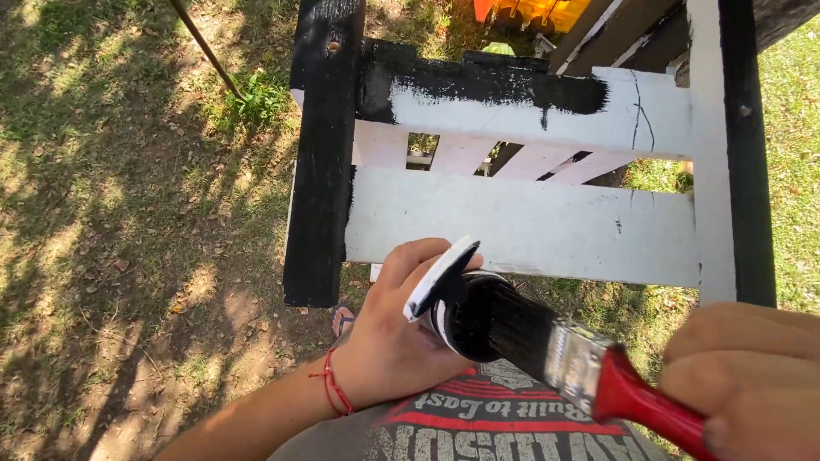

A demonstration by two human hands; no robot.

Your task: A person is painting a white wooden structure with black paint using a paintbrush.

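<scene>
Both hands are closed on something: the left hand (395, 337) is wrapped around a small round paint can (461, 318), its fingers curling over the top at about 12 o'clock of the can, and the right hand (752, 384) is clenched on the red handle of a paintbrush (568, 358). From the right hand the brush runs toward 10 o'clock, and its black bristles are pushed into the open mouth of the can, which sits low in the middle of the view. A white lid (442, 277), smeared black along its edge, stands tilted against the can's rim at 11 o'clock, pinned under the left fingers. On the left wrist, at 7 o'clock of the can, lies a red string bracelet (333, 388). Directly below the can is a grey printed shirt (487, 427). Above, from 11 to 2 o'clock, stands a wooden frame (530, 226) of white slats, partly painted black: the left post is fully black, the upper rail black only along its top. Sunlit, patchy grass (128, 213) spreads to the left at 9 o'clock, and a sandalled foot (342, 320) shows just beside the left hand.
</scene>
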